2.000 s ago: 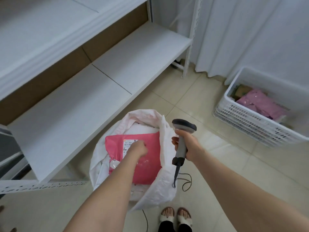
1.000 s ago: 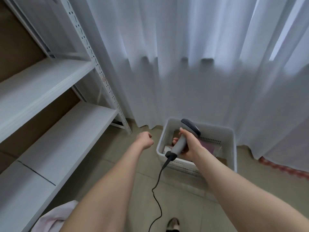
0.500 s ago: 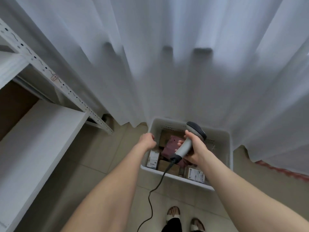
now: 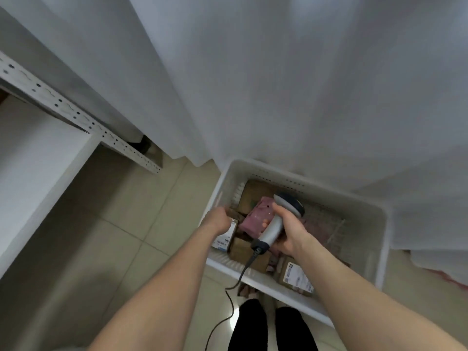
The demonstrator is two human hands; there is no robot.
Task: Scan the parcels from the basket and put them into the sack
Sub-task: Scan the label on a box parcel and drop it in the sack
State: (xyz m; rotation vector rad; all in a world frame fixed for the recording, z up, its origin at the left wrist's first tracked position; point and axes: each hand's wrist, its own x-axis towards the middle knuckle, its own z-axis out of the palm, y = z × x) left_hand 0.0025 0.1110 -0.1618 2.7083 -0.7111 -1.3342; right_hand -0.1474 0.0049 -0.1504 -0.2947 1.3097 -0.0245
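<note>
One white basket (image 4: 218, 196) is sitting on the tiled floor (image 4: 126, 211) against the white curtain (image 4: 253, 72), and the parcels are all lying inside it. As far as the blur allows, six are showing. Two are pinkish: a pink parcel (image 4: 257, 219) in the middle and a paler pink one (image 4: 317, 225) to the right. Four are brown: a far box (image 4: 255, 195), a near box (image 4: 241, 249), a labelled box (image 4: 225, 239) at the left wall and a labelled packet (image 4: 296, 274) at the near rim.

Two bare arms are reaching over the basket. The right hand (image 4: 288, 235) is wrapping its fingers and thumb round the handle of the single grey scanner (image 4: 276, 225), holding it over the pink parcel, with its one black cable (image 4: 240, 273) hanging across the near rim. The left hand (image 4: 218, 220) is dipping in beside the left wall, just over the labelled box (its fingers are pointing down behind the back of the hand, so I cannot tell whether they are gripping anything).

One white shelf (image 4: 38, 160) is standing to the left.
</note>
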